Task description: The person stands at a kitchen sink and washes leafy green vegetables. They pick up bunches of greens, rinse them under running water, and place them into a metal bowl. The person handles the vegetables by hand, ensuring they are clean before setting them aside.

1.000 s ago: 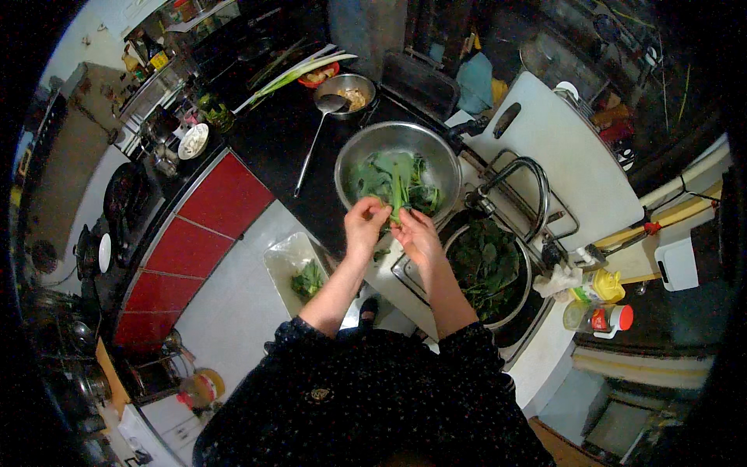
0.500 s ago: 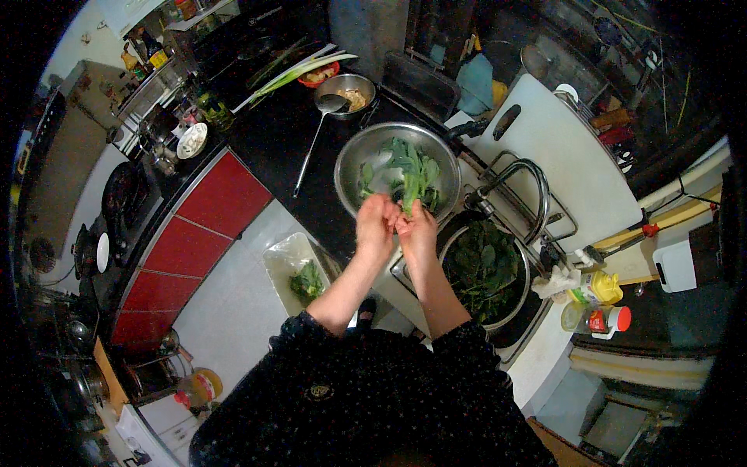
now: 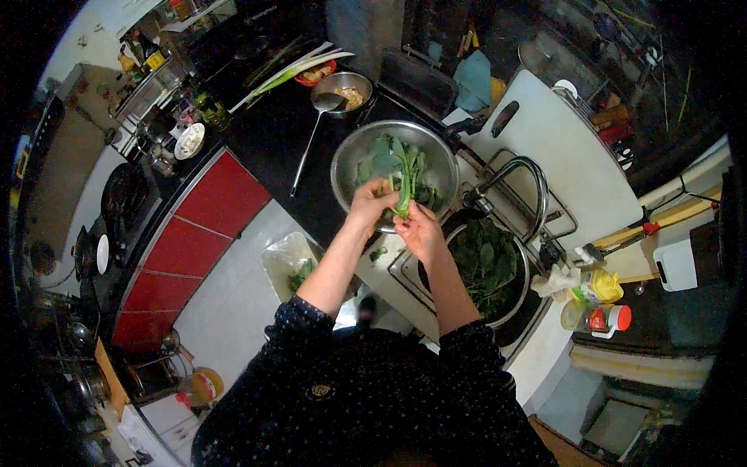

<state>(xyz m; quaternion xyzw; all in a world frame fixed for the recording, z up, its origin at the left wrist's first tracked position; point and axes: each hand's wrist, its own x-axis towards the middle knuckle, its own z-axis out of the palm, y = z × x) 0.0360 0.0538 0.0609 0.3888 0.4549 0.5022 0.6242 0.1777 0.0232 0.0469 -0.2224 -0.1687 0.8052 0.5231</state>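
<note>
Over the near rim of a steel bowl (image 3: pixel 340 167), my left hand (image 3: pixel 370 205) is closed around the stems of a leafy green vegetable (image 3: pixel 405 175). Its leaves point away from me, over more greens lying in the bowl. My right hand (image 3: pixel 421 233) pinches the near, pale end of the stem, just right of and below the left hand. To the right, a round basin (image 3: pixel 523 289) full of dark green leaves (image 3: pixel 484 261) sits in the sink. A small green scrap (image 3: pixel 378 254) lies on the counter below my hands.
A faucet (image 3: pixel 542 191) arches over the sink, beside a white cutting board (image 3: pixel 556 148). A ladle (image 3: pixel 306 152) rests in a small metal bowl (image 3: pixel 354 80), near scallions (image 3: pixel 288 74). Below left stands a pale bin (image 3: pixel 282 261) with greens; bottles (image 3: pixel 599 317) stand at right.
My left hand has shifted slightly left and up, and the right hand a little right and down. The vegetable stem between them now shows more. My forearms have spread apart.
</note>
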